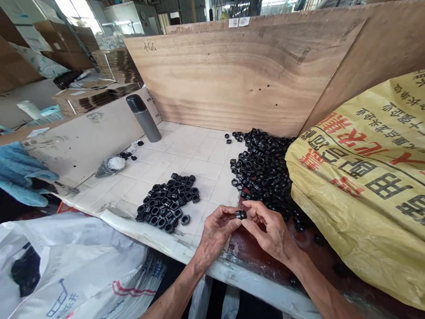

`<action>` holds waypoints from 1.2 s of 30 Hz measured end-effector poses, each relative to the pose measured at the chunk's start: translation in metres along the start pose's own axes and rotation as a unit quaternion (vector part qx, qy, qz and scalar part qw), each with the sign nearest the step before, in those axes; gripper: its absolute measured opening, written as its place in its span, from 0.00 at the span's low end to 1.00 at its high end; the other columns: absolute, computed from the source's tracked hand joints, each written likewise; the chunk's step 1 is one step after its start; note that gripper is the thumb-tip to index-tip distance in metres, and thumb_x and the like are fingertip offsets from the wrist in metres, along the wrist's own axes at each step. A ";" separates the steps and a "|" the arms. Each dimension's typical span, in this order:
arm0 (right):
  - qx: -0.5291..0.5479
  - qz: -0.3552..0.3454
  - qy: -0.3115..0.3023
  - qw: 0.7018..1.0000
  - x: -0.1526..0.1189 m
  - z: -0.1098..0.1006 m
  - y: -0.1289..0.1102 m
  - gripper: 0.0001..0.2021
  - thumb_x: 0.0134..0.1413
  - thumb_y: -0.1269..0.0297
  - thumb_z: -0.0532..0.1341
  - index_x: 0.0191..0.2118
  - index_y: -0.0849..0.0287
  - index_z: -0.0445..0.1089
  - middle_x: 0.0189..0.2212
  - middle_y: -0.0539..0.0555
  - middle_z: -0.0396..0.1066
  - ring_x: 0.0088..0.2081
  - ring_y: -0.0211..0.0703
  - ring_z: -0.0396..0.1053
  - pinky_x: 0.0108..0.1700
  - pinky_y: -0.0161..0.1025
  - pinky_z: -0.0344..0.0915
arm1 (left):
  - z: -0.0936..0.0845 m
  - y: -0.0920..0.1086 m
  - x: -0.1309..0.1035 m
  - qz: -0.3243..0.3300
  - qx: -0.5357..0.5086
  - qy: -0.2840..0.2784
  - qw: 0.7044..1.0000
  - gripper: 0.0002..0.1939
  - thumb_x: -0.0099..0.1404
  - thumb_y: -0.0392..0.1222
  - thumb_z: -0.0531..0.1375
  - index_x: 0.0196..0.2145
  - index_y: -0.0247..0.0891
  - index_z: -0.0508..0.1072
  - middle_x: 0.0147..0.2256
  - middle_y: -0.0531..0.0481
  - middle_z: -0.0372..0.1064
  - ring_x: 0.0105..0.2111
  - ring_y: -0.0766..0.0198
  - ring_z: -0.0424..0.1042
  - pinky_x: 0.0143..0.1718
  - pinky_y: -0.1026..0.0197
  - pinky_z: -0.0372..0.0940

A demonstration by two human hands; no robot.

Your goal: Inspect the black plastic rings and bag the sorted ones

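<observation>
— Black rings are what we have everywhere, so let us go by size. Biggest first: the yellow printed sack [377, 175] slumps over the right side of the bench [198, 168], and the large pile of rings [263, 170] spills from under its edge, probably because that is where they poured out.

— And the plywood boards [234, 73] at the back and right wall them in, so nothing rolls off. On our left hangs a white plastic bag [66, 276] below the bench edge, with a blue cloth [12, 172] further back.

— Then the grey flask [144, 118] stands upright near the back left corner, well apart from the work. The smaller pile of rings [167, 203] lies just left of our hands, kept separate from the large one.

— Smallest now: the single black ring [241, 215]. We hold it over the front edge of the bench, between both hands.

— Yes. Our left hand [215, 233] is pinched on its left end with thumb and fingertips, and our right hand [270, 229] is closed on its right end the same way. It sits between the fingertips, raised off the tiles, close in where we can look at it.
</observation>
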State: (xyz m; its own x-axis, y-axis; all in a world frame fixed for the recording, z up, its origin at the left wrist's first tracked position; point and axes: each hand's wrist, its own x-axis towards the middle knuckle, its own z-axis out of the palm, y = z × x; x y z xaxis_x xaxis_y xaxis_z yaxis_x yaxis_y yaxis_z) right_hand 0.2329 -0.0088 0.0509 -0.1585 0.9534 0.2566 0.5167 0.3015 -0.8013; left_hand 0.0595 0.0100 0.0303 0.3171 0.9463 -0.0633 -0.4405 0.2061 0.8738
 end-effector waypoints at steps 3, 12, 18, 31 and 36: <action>-0.021 -0.016 -0.011 1.000 0.001 -0.001 0.001 0.09 0.65 0.60 0.57 0.44 0.58 0.72 0.31 0.52 0.73 0.31 0.40 0.70 0.38 0.34 0.65 | -0.001 0.001 0.001 0.007 -0.004 0.004 1.000 0.14 0.55 0.41 0.72 0.38 0.36 0.76 0.38 0.49 0.78 0.39 0.63 0.76 0.47 0.59 0.69; -0.007 0.028 -0.001 1.000 0.001 -0.001 0.004 0.22 0.69 0.55 0.51 0.25 0.58 0.70 0.20 0.49 0.68 0.24 0.37 0.66 0.31 0.34 0.61 | 0.000 0.000 0.001 0.013 -0.002 0.008 1.000 0.15 0.55 0.42 0.72 0.38 0.36 0.76 0.37 0.49 0.78 0.38 0.64 0.76 0.45 0.61 0.69; -0.012 0.019 0.001 1.000 0.003 -0.003 -0.002 0.14 0.64 0.55 0.59 0.32 0.58 0.71 0.22 0.48 0.65 0.25 0.37 0.62 0.30 0.34 0.60 | -0.001 -0.001 0.001 0.013 0.004 0.009 1.000 0.14 0.55 0.43 0.72 0.37 0.37 0.76 0.37 0.50 0.78 0.38 0.63 0.76 0.46 0.59 0.69; 0.017 0.073 0.004 0.997 0.003 0.009 0.006 0.05 0.60 0.62 0.60 0.38 0.57 0.71 0.26 0.49 0.73 0.26 0.39 0.70 0.31 0.34 0.65 | -0.005 -0.005 -0.001 0.074 0.206 0.007 0.976 0.11 0.64 0.45 0.65 0.43 0.40 0.76 0.41 0.47 0.78 0.41 0.58 0.77 0.47 0.56 0.70; -0.029 0.112 0.001 0.993 0.004 -0.006 0.012 0.07 0.61 0.61 0.60 0.39 0.58 0.70 0.26 0.49 0.73 0.27 0.39 0.71 0.32 0.34 0.65 | -0.008 -0.007 -0.004 0.156 0.452 0.082 0.874 0.09 0.65 0.40 0.60 0.43 0.40 0.75 0.38 0.49 0.76 0.36 0.60 0.75 0.42 0.58 0.69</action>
State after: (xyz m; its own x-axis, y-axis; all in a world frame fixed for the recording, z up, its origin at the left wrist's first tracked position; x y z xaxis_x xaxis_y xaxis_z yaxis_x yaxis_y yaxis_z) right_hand 0.2433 -0.0018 0.0458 -0.0320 0.9966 0.0758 0.5857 0.0801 -0.8066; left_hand 0.0548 0.0071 0.0205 0.1421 0.9598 0.2423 0.3841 -0.2790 0.8801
